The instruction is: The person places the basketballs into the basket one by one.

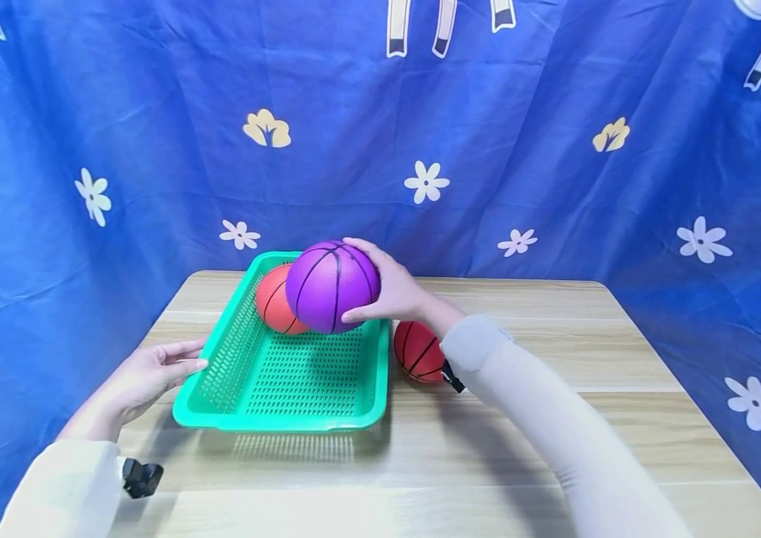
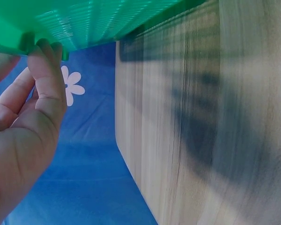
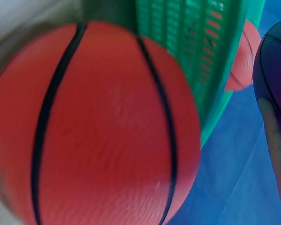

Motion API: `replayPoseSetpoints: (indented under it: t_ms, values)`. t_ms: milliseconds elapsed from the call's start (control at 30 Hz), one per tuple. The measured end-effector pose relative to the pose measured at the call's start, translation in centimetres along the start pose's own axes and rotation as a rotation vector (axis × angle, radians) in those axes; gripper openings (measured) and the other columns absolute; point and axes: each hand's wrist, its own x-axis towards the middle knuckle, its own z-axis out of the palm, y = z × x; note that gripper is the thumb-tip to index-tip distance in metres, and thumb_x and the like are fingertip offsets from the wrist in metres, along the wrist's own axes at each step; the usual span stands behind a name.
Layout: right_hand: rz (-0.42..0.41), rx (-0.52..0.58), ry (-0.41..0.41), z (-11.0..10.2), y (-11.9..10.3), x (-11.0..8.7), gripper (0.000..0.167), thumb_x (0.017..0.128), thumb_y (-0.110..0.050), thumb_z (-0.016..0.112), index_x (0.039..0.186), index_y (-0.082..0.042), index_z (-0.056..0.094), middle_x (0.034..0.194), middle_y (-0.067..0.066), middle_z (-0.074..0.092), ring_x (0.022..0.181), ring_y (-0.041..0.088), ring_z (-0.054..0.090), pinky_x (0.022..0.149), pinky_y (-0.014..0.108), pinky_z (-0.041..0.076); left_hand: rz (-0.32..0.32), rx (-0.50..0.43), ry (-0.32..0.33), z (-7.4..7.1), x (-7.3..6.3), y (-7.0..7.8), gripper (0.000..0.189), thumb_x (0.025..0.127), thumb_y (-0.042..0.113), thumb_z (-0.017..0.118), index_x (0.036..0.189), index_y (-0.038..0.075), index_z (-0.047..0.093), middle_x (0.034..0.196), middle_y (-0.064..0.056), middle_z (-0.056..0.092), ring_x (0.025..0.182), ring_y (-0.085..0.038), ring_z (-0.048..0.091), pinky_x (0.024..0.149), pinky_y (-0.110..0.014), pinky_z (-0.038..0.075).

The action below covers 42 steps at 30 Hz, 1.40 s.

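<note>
A purple toy basketball (image 1: 327, 288) with black lines is up over the green plastic basket (image 1: 300, 385), held by my right hand (image 1: 395, 290) from its right side. Thumb and fingers spread around the ball, as the edge of the right wrist view also shows. Inside the basket, toward the back, lies an orange-red ball (image 1: 276, 302), partly behind the purple one. My left hand (image 1: 146, 376) grips the basket's left rim; in the left wrist view its fingertips curl at the green edge. A red ball (image 1: 416, 351) stands outside, against the basket's right side, partly covered by my right forearm.
The basket sits on a light wooden table (image 1: 528, 433), left of its middle. Behind and beside the table hangs a blue curtain (image 1: 353, 112) with white flowers. Black wrist cameras (image 1: 141, 478) are strapped at both sleeves.
</note>
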Motion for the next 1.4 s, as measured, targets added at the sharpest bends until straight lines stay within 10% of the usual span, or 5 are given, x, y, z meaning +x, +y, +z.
replayPoseSetpoints:
  t_ms: [1400]
  values:
    - [0.1,-0.127,-0.478,11.7,-1.9,0.6,0.104,0.068,-0.047,0.083,0.149,-0.033,0.02,0.134,-0.004,0.04,0.124,0.014,0.034,0.08,0.019,0.049,0.02,-0.019,0.015,0.2,-0.1,-0.1,0.058,0.097,0.017,0.057,0.139,-0.015,0.034,0.133,-0.031,0.045,0.099,0.007,0.054,0.084,-0.015,0.049]
